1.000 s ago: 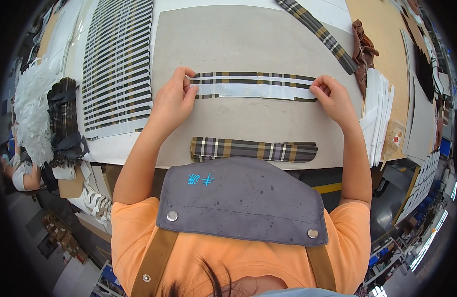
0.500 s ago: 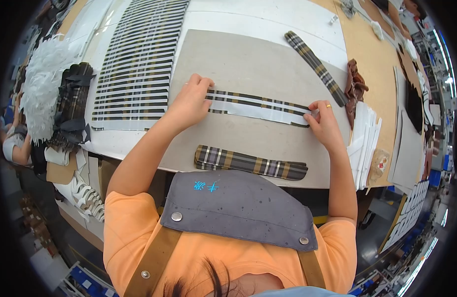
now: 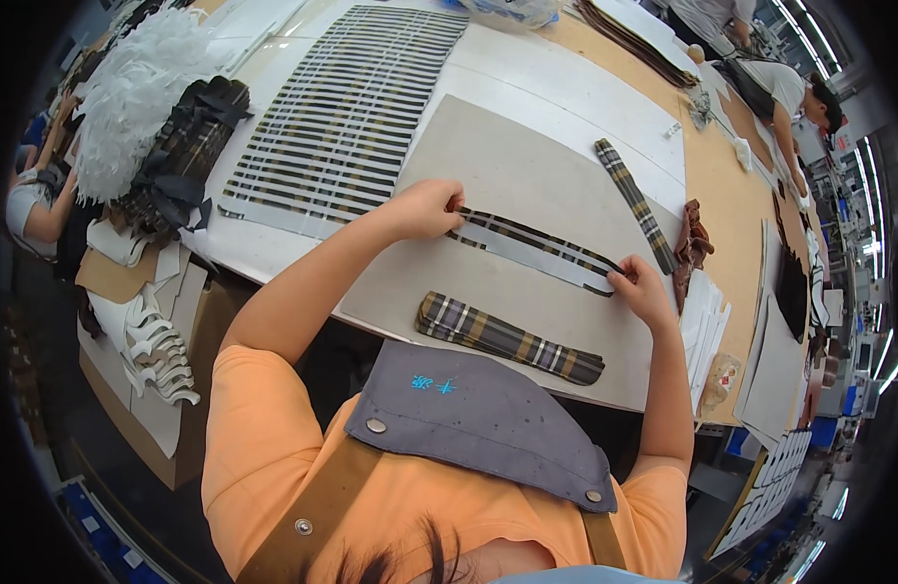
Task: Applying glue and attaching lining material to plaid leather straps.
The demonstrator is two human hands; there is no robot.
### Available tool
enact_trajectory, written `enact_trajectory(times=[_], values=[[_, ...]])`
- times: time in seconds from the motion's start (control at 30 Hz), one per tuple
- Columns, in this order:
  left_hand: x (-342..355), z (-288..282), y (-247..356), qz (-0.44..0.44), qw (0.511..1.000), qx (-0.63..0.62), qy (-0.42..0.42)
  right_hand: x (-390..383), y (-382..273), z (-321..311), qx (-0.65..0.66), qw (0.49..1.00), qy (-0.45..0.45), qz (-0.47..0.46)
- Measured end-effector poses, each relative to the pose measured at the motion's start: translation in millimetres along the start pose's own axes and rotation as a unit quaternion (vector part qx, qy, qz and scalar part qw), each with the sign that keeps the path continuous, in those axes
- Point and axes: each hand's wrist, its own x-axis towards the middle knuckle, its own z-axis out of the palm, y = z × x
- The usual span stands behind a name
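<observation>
A long plaid fabric strip (image 3: pixel 541 255) with a pale backing stretches between my hands over a grey board (image 3: pixel 507 146). My left hand (image 3: pixel 427 208) is closed on the strip's left end, thumb and fingers pinched. At the other end, my right hand (image 3: pixel 643 287) pinches the right corner between thumb and fingers. Nearer to me lies a stack of plaid strips (image 3: pixel 512 338), set crosswise on the board. Another plaid bundle (image 3: pixel 637 204) rests at an angle beyond my right hand.
To the left, rows of plaid strips with pale backing (image 3: pixel 342 117) cover the white table. White ribbon-like pieces (image 3: pixel 137 97) and dark plaid bundles (image 3: pixel 181 146) lie at far left. Brown leather scraps (image 3: pixel 693 243) and white strips (image 3: pixel 704 326) sit at right. Another person (image 3: pixel 785 92) bends over at far right.
My view has turned, so the table appears shifted and tilted. Both hands keep hold of the strip's ends; its far plaid edge now looks narrower and partly turned up.
</observation>
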Motion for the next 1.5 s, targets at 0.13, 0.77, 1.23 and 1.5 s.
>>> enact_trajectory(times=[0.13, 0.77, 1.23, 1.5], values=[[-47, -29, -2, -0.02, 0.995, -0.085, 0.04, 3, -28, 15, 0.128, 0.991, -0.039, 0.006], [-197, -135, -133, -0.185, 0.876, 0.254, 0.366, 40, -201, 212, 0.049, 0.961, -0.237, -0.135], [-195, -129, -150, -0.158, 0.858, 0.309, 0.377, 49, -209, 213, -0.027, 0.961, -0.221, -0.162], [-196, -128, -149, -0.148, 0.826, 0.37, 0.399, 49, -207, 211, -0.02, 0.962, -0.215, -0.17]])
